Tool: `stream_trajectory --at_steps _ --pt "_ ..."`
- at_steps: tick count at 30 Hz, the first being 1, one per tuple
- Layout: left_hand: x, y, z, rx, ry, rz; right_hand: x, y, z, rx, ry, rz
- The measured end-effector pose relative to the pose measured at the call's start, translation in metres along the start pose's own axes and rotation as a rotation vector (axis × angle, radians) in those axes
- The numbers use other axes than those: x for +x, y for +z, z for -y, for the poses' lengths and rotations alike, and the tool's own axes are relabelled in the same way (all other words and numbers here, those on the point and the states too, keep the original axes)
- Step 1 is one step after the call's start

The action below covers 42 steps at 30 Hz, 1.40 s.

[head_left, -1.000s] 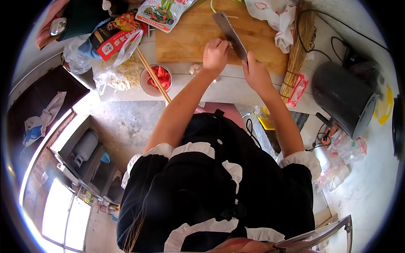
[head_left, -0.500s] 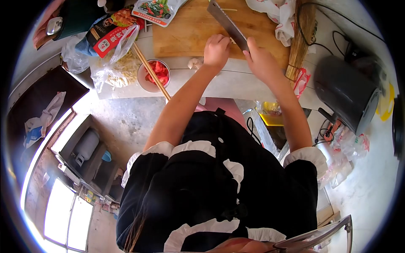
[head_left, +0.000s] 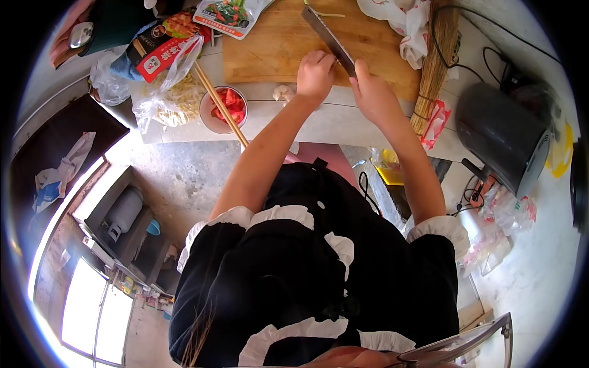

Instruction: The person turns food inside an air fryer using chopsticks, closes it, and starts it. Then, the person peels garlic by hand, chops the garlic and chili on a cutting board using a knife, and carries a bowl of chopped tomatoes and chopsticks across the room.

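My right hand point(head_left: 373, 92) is wrapped round the handle of a cleaver point(head_left: 330, 40), whose blade slants up and left over the wooden cutting board point(head_left: 264, 52). Close beside the blade, my left hand point(head_left: 315, 75) rests at the board's near edge with its fingers curled; what they press on is hidden. A garlic bulb point(head_left: 283, 92) lies on the tiled counter just left of my left wrist. Further left is a bowl point(head_left: 207, 122) of cut tomatoes point(head_left: 231, 100), with chopsticks point(head_left: 216, 97) across it. A thin pale stalk point(head_left: 331, 15) lies at the board's far side.
Left of the bowl sits a clear bag of noodle-like strips point(head_left: 175, 107), under a red-black packet point(head_left: 161, 55). Another food packet point(head_left: 226, 17) overlaps the board's far left corner. On the right are a white plastic bag point(head_left: 414, 37), a straw bundle point(head_left: 437, 67) and a dark pot point(head_left: 500, 132).
My right hand has shifted slightly left and the cleaver has moved with it, its handle end closer to my left hand. My left hand stays almost in place.
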<state>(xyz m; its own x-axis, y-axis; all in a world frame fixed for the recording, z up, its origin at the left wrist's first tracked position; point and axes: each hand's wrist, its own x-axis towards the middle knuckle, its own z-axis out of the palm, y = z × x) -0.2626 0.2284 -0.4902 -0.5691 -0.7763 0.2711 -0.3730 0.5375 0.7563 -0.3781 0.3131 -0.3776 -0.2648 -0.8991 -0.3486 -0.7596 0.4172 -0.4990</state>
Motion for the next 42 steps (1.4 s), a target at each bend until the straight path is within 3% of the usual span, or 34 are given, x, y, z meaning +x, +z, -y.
stream_trajectory --at_steps 42 --pt "0.0 -0.001 0.002 -0.009 0.012 0.0 0.005 0.015 -0.03 -0.005 -0.027 -0.033"
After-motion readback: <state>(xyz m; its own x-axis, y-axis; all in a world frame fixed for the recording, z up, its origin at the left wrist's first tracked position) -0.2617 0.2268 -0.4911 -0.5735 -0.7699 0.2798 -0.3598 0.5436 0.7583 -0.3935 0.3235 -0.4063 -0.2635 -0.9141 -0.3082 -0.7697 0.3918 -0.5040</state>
